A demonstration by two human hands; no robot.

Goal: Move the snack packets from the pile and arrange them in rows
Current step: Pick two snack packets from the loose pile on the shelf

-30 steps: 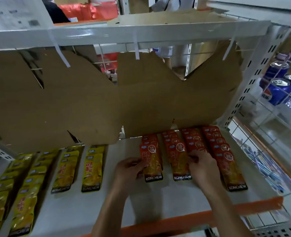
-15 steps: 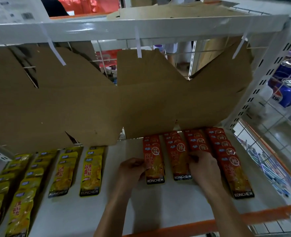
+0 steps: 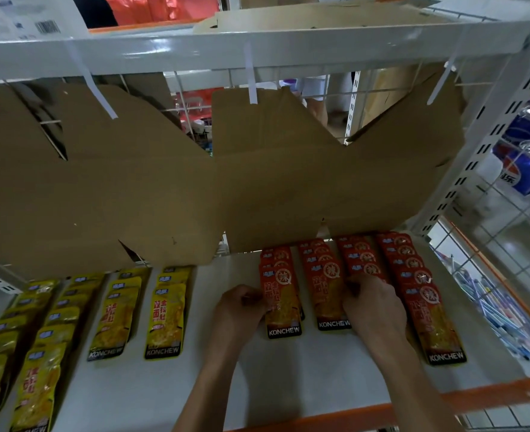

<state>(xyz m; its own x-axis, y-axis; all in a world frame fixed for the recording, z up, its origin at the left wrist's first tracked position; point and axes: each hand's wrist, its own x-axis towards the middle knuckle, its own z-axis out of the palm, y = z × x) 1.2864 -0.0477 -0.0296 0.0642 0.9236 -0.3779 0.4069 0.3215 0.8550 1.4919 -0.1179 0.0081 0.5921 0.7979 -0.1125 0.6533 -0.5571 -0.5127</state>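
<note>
Overhead, a large brown corrugated cardboard sheet (image 3: pixel 195 188) hangs from the grey metal upper shelf rail (image 3: pixel 257 54) across the middle of the frame, closing off the rear of the white shelf board (image 3: pixel 288 378) and leaving only a low slot along its lower edge. Bare board: a lane at lower centre between the overlapping rows of yellow snack packets (image 3: pixel 164 319) at lower left and the rows of red snack packets (image 3: pixel 329 288) at centre right, plus the front strip. At right, a white perforated upright post (image 3: pixel 488 145) and a wire grid side panel (image 3: pixel 507 244) block sideways passage.
</note>
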